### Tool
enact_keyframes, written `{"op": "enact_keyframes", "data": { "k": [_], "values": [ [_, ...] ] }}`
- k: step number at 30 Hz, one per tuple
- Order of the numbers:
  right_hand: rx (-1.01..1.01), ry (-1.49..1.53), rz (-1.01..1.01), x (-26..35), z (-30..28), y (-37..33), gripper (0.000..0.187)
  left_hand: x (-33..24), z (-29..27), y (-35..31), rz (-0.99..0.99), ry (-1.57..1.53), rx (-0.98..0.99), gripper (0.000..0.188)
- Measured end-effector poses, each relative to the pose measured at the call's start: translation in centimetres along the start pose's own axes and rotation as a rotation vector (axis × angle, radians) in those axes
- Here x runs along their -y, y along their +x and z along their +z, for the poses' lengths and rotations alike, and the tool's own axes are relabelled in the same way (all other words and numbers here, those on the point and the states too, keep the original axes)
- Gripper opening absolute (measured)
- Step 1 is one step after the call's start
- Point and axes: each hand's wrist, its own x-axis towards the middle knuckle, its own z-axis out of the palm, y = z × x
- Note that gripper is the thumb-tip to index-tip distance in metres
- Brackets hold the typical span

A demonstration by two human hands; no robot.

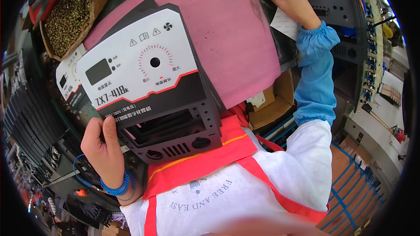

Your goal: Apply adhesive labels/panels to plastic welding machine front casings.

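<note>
A front panel [144,74] of a machine leans against my red apron, white above and black below, with a dial hole, a small grey window and vent slots. My left hand [103,146], with a blue coiled wrist strap [116,185], grips its lower left edge. Behind that panel show the edges of other dark panels [146,8], how many I cannot tell. Out at the far right, my right hand [286,0] stretches over the dark bench beside the pink mat [232,30], fingers apart. Just below this hand lies a white printed paper [285,25].
An open bag of small brass-coloured parts [65,24] stands at the far left. Dark panels [28,100] line the left side. A cardboard box [278,100] sits below the mat's right corner. More dark panels [337,8] stand at the right, above a blue metal grid [345,188].
</note>
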Motion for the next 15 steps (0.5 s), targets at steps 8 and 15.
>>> {"op": "enact_keyframes", "data": {
  "k": [8,15],
  "values": [
    [-0.081,0.005,0.016,-1.3,-0.1,-3.0,0.024,-0.5,1.0,-0.1,-0.009,0.016,-0.062,0.033],
    [-0.156,0.111,0.105,-2.6,0.8,-2.9,0.017,-0.7,1.5,-0.3,-0.018,-0.001,-0.089,0.032]
  ]
}}
